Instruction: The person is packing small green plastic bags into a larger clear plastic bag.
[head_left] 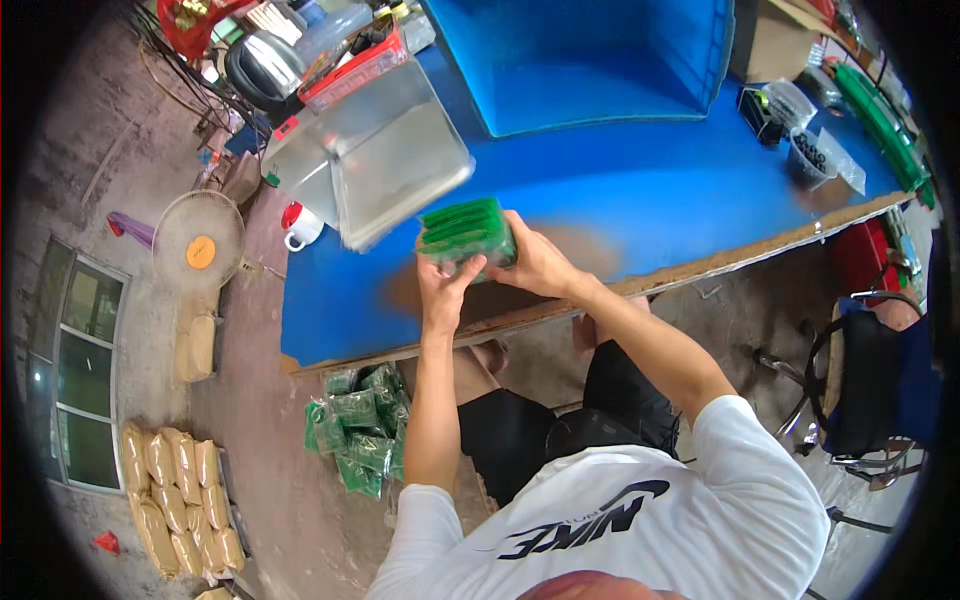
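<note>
Both of my hands grip a bundle of green flat pieces [462, 228], stacked in layers and partly in clear plastic, just above the blue tabletop [600, 180]. My left hand [443, 290] closes on its near left side. From the right, my right hand [537, 262] wraps round the bundle, its thumb near the left one. What the pieces are exactly I cannot tell. Left of the bundle lies a clear plastic sheet or bag stack [400, 145]. Below the table edge, several similar green packets in clear plastic [360, 420] lie heaped at the left.
A large blue bin [600, 125] stands on its side at the far edge, its opening toward me. A red-and-white mug [302, 226] is at the left; a kettle [265, 68] stands behind. Small tubs [812, 160] sit far right. A fan [200, 240] and filled sacks [180, 500] are left.
</note>
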